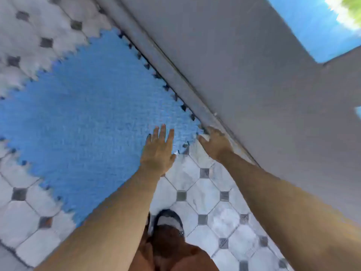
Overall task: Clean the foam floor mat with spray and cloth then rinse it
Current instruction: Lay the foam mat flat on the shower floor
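Observation:
A blue foam floor mat (88, 118) with jigsaw-toothed edges lies flat on the tiled floor, one side running along the foot of a grey wall. My left hand (159, 151) rests flat on the mat's near corner area, fingers spread, holding nothing. My right hand (215, 142) is at the mat's corner next to the wall, fingers curled at the mat's edge; whether they grip it is unclear. No spray bottle or cloth shows in the view.
White octagonal floor tiles (203, 196) with small dark squares surround the mat. The grey wall (254, 65) rises on the right, with a bright opening (316, 26) at the top right. My foot in a sandal (169, 222) stands on the tiles below my hands.

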Motion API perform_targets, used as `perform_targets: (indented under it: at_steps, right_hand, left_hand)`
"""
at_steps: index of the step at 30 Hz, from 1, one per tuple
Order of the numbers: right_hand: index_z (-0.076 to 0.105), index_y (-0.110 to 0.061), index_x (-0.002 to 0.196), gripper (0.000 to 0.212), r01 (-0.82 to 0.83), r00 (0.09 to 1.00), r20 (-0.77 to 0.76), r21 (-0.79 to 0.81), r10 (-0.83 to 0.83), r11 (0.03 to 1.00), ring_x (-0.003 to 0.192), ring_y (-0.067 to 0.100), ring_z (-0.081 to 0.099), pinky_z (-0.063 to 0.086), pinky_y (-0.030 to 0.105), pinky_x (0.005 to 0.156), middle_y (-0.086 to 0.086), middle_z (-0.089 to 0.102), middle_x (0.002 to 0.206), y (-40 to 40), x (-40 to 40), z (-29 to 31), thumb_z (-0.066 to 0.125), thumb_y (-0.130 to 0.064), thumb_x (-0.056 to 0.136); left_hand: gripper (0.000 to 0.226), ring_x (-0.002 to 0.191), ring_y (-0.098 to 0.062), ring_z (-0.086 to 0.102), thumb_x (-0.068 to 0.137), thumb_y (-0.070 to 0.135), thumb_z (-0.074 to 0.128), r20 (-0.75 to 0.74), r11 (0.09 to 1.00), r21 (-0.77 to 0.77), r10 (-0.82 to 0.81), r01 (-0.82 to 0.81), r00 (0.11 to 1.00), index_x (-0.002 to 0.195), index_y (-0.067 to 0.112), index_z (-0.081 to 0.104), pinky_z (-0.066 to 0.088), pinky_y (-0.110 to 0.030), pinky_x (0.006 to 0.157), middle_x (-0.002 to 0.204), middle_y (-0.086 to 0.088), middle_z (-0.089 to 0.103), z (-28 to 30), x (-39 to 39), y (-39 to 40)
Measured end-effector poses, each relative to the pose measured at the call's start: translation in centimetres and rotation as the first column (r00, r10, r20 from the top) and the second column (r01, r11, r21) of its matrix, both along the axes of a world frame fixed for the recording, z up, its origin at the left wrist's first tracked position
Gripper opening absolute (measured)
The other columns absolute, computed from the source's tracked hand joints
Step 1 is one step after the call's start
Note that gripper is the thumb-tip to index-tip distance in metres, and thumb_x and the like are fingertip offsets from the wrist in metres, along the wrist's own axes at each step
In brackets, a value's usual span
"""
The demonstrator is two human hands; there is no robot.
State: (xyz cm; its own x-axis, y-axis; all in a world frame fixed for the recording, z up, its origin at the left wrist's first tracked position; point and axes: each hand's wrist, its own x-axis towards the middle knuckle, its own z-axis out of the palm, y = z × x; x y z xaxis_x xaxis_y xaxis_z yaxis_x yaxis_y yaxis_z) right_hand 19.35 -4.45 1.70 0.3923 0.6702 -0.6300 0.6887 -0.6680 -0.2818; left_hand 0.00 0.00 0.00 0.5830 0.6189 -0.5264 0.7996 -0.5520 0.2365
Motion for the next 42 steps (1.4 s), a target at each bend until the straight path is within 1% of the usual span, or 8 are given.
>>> perform_targets:
  at_steps: [7, 11, 14, 20, 25, 33, 36, 42]
  right_hand:
    - [0.027, 0.001, 0.144, 0.073, 0.132, 0.990, 0.031, 0.048, -0.134, 0.990, 0.130, 0.037, 0.047, 0.038, 0.039, 0.101, 0.023, 0.043, 0.144, 2.3, -0.8, -14.7, 0.058, -0.041, 0.094]
    - [0.035, -0.007, 0.128, 0.066, 0.357, 0.933, -0.072, 0.288, -0.352, 0.889, 0.097, 0.030, 0.054, 0.045, 0.034, 0.081, 0.007, 0.050, 0.113, 1.7, -1.0, -15.7, 0.067, -0.046, 0.086]
    - [0.034, -0.011, 0.124, 0.066, 0.363, 0.931, -0.115, 0.239, -0.345, 0.901, 0.094, 0.028, 0.057, 0.040, 0.032, 0.071, 0.003, 0.052, 0.106, 1.8, -0.1, -14.4, 0.068, -0.051, 0.084]
    - [0.013, -0.040, 0.153, 0.077, 0.255, 0.928, -0.307, 0.108, -0.212, 0.961, 0.114, 0.023, 0.059, 0.053, 0.044, 0.093, -0.003, 0.052, 0.141, 0.8, -1.0, -6.0, 0.060, -0.046, 0.092]
    - [0.032, -0.038, 0.147, 0.060, 0.341, 0.887, -0.347, 0.045, -0.305, 0.939, 0.105, 0.026, 0.061, 0.055, 0.044, 0.087, 0.000, 0.056, 0.114, -0.1, -3.2, 4.1, 0.058, -0.044, 0.093]
    - [0.038, -0.007, 0.131, 0.051, 0.421, 0.886, -0.093, -0.251, -0.454, 0.872, 0.113, 0.033, 0.056, 0.043, 0.032, 0.080, 0.019, 0.055, 0.126, -5.5, -5.1, 15.3, 0.055, -0.032, 0.091]
    - [0.028, -0.015, 0.138, 0.061, 0.447, 0.883, -0.034, -0.243, -0.468, 0.861, 0.107, 0.037, 0.060, 0.049, 0.044, 0.088, 0.018, 0.063, 0.114, -9.3, -5.5, 18.1, 0.054, -0.046, 0.093]
    - [0.039, -0.037, 0.141, 0.046, 0.469, 0.877, 0.051, -0.314, -0.479, 0.825, 0.106, 0.039, 0.059, 0.043, 0.040, 0.075, 0.018, 0.062, 0.117, -21.8, -6.1, 24.3, 0.034, -0.056, 0.099]
  left_hand:
    - [0.101, 0.148, -0.033, -0.010, 0.087, 0.051, 0.055, -0.041, 0.989, 0.048, -0.141, 0.143, 0.989, 0.152, 0.011, -0.011, 0.004, -0.048, 0.119, 0.160, -0.015, -0.016, -14.4, -2.6, -3.6]
    - [0.106, 0.147, -0.032, -0.013, 0.084, 0.053, 0.058, 0.061, 0.989, 0.113, -0.097, 0.090, 0.993, 0.151, 0.012, -0.013, -0.005, -0.048, 0.119, 0.160, -0.013, -0.016, -15.9, -3.1, -4.6]
    - [0.100, 0.148, -0.032, -0.012, 0.088, 0.042, 0.058, 0.063, 0.993, 0.099, -0.073, 0.067, 0.995, 0.151, 0.014, -0.014, -0.003, -0.048, 0.119, 0.160, -0.012, -0.016, -14.9, -3.8, -4.9]
    - [0.106, 0.147, -0.038, -0.011, 0.083, 0.007, 0.062, 0.048, 0.992, 0.071, 0.101, -0.105, 0.994, 0.149, 0.017, -0.021, 0.006, -0.053, 0.119, 0.159, -0.016, -0.016, -8.0, -4.8, -7.4]
    - [0.109, 0.145, -0.044, -0.011, 0.083, 0.005, 0.065, 0.016, 0.973, 0.005, 0.232, -0.232, 0.973, 0.148, 0.017, -0.021, 0.008, -0.060, 0.116, 0.159, -0.020, -0.017, 1.8, -5.2, -8.3]
    - [0.092, 0.144, -0.043, -0.016, 0.088, -0.005, 0.037, -0.069, 0.962, -0.210, -0.195, 0.177, 0.978, 0.134, 0.025, -0.038, -0.005, -0.055, 0.117, 0.157, -0.016, -0.024, 17.6, -8.5, -12.3]
    - [0.096, 0.145, -0.041, -0.016, 0.085, -0.013, 0.038, -0.036, 0.933, -0.240, -0.284, 0.268, 0.958, 0.134, 0.023, -0.036, -0.006, -0.053, 0.117, 0.157, -0.015, -0.023, 21.6, -8.9, -13.6]
    - [0.101, 0.144, -0.039, -0.021, 0.078, -0.020, 0.039, 0.044, 0.778, -0.380, -0.525, 0.500, 0.850, 0.149, 0.017, -0.022, -0.009, -0.051, 0.117, 0.158, -0.015, -0.023, 28.9, -7.9, -18.8]
